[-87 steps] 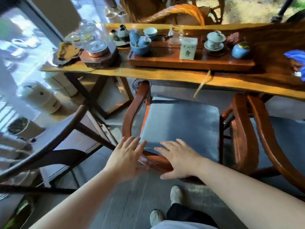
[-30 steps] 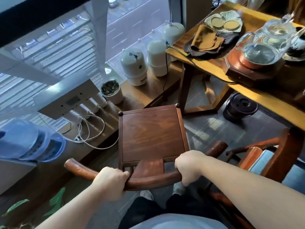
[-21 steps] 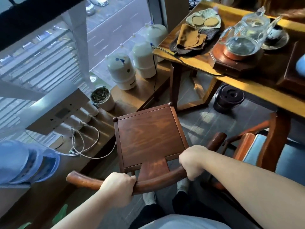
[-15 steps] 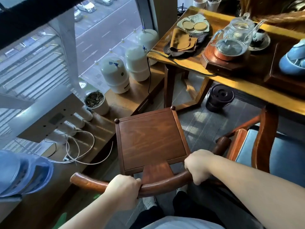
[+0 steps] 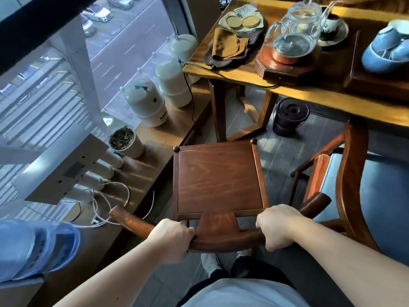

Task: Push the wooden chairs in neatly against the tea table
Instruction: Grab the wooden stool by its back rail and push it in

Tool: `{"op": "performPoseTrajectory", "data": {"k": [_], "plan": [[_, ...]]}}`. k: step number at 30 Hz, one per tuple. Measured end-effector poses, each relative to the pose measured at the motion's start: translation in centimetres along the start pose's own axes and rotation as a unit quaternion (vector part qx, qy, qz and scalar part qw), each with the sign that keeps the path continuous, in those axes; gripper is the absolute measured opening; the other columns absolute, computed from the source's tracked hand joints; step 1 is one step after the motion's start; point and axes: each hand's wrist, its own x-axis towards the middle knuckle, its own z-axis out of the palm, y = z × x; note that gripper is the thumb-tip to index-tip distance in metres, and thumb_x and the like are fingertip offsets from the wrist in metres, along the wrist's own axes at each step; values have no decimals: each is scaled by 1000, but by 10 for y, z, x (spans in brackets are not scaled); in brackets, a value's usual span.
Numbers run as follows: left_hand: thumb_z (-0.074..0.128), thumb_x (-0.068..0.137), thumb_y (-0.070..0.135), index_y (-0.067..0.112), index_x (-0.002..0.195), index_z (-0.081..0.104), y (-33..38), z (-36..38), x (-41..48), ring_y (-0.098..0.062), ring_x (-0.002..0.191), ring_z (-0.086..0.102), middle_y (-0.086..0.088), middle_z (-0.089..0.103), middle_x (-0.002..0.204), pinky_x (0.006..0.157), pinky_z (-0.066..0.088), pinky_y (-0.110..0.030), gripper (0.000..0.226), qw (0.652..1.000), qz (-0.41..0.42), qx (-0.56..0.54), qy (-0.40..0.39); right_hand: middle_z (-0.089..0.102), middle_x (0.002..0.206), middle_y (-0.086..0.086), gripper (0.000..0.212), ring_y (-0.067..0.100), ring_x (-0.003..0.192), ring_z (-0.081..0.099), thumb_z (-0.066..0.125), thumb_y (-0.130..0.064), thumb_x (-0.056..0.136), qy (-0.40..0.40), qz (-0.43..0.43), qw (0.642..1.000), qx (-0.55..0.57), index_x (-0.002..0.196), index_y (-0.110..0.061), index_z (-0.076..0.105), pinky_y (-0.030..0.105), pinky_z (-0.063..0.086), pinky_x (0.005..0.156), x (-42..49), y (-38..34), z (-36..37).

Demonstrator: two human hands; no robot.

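Fingers of my left hand and right hand clamp the bare wooden chair at lower centre; next, I judge, a straight push toward the tea table at upper right.

My left hand and right hand were both curled into closed grips, knuckles up, forearms reaching forward and slightly inward.

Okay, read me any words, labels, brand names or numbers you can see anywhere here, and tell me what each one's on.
No text can be read anywhere in this view.
White tanks: small blue marks, too blurred to read.
White box by the window: a dark panel, nothing legible.
Saucer on the tea table: a dark painted pattern, not lettering.
Wooden chair: plain wood, no marking.
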Motion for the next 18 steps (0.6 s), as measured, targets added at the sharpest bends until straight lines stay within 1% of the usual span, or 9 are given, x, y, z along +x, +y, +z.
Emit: {"op": "performPoseTrajectory", "data": {"k": [2, 4, 9, 12, 14, 16, 18], "plan": [[51, 78, 27, 22, 112, 53, -4, -8, 7, -31, 78, 64, -3, 67, 88, 57, 38, -33, 35, 1000, 9, 16, 0, 55, 72, -8, 18, 22, 77, 60, 62, -35, 67, 5, 9, 1000, 18, 82, -26, 61, 35, 53, 71, -3, 3, 4], [50, 79, 25, 22, 114, 53, -7, -17, 15, -30, 77, 63, -3, 67, 87, 56, 38, -33, 36, 999, 20, 29, -1, 54, 71, -9, 19, 21, 76, 58, 64, -37, 67, 5, 22, 999, 41, 83, -27, 60, 34, 51, 70, -6, 5, 6], [50, 78, 22, 24, 113, 54, -12, -38, 38, -28, 77, 63, -1, 66, 86, 59, 42, -32, 35, 998, 45, 34, 5, 61, 81, -6, 26, 20, 78, 60, 64, -37, 67, 11, 53, 994, 91, 92, -28, 65, 35, 54, 75, -14, 18, 12], [51, 75, 22, 25, 108, 55, -20, -49, 52, -27, 77, 63, 1, 66, 85, 61, 45, -33, 33, 996, 67, 51, 13, 62, 83, -5, 32, 21, 79, 61, 65, -40, 68, 13, 72, 991, 109, 97, -27, 67, 37, 55, 77, -13, 24, 12], [50, 76, 23, 26, 107, 54, -27, -54, 60, -27, 76, 63, 1, 66, 85, 60, 43, -32, 32, 995, 77, 63, 20, 61, 80, -6, 29, 21, 77, 61, 64, -41, 67, 17, 86, 990, 114, 92, -28, 65, 37, 55, 75, -12, 26, 13], [50, 77, 24, 26, 110, 53, -33, -53, 66, -27, 74, 63, 1, 65, 84, 59, 41, -32, 33, 994, 89, 54, 31, 58, 76, -7, 21, 21, 75, 60, 62, -41, 66, 24, 96, 988, 117, 84, -29, 60, 36, 54, 72, -10, 26, 13], [50, 77, 29, 26, 109, 50, -39, -48, 67, -26, 76, 62, 3, 63, 86, 62, 47, -34, 32, 993, 103, 38, 44, 59, 75, -7, 20, 21, 75, 60, 62, -39, 67, 30, 110, 986, 125, 84, -29, 59, 35, 54, 71, -10, 25, 12]]}}
